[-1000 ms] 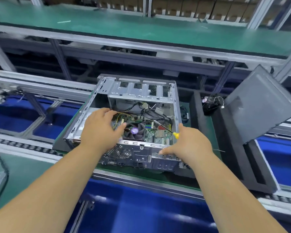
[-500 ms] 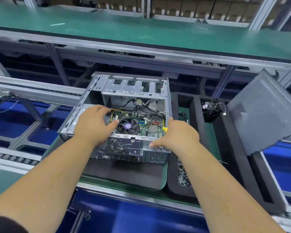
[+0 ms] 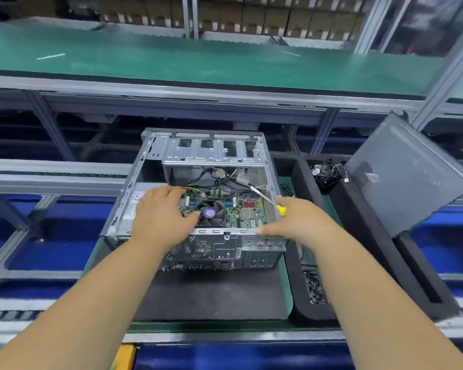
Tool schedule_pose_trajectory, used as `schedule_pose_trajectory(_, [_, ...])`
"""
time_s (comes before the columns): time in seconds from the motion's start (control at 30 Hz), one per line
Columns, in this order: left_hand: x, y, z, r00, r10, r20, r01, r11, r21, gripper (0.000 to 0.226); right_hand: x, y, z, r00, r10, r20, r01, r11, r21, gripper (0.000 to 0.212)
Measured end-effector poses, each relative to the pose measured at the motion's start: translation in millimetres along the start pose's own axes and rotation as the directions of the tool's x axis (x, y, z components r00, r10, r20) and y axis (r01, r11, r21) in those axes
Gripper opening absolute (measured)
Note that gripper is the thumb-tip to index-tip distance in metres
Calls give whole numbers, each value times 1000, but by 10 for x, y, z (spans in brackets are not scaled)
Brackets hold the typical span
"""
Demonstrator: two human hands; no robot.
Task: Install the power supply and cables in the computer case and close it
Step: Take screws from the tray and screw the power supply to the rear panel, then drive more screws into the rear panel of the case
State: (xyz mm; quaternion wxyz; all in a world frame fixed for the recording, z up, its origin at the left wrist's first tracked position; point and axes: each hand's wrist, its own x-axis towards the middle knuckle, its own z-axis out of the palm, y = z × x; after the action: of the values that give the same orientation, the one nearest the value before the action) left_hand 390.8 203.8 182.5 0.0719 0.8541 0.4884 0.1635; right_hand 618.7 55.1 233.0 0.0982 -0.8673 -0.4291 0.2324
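The open computer case lies on a dark mat, its rear panel toward me. Inside it are the motherboard, a CPU fan and loose cables. A silver power supply sits in the case's left part, mostly hidden under my left hand. That hand grips the case over its rear rim, fingers curled inside beside the fan. My right hand holds a yellow-handled screwdriver, its shaft pointing into the case, and the thumb rests on the rear rim.
The grey side panel leans at the right against black foam trays. A small fan with wires lies in a tray and screws fill a slot. Conveyor rails run left; a green shelf is behind.
Both hands have stayed on the case, which now sits farther from the pallet's front edge, with more of the dark mat showing in front of it.
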Motion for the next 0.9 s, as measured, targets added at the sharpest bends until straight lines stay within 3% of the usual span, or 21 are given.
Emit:
schedule_pose_trajectory(0.13, [103,111,-58,998,34,48,-28,990,-135,57,13,158,-74,975,139,-172,-83,950,300,35])
schedule_pose_trajectory(0.27, [191,459,-71,987,153,57,-134,958,-252,52,75,423,-65,924,251,-289,-154,935,318,19])
schedule_pose_trajectory(0.4, [295,859,5,969,230,92,-187,923,-335,46,227,798,-41,912,297,-282,-190,917,351,28])
schedule_pose_trajectory(0.53, [391,1258,144,964,248,101,-195,909,-369,42,512,1254,-59,923,315,-222,-255,931,260,31])
schedule_pose_trajectory(0.7, [499,1771,343,963,234,137,-170,916,-363,39,893,1764,-77,932,355,-80,-335,923,189,33])
schedule_pose_trajectory(0.9, [579,2253,533,958,244,149,-184,925,-331,39,1270,2122,69,943,327,53,-331,918,218,28])
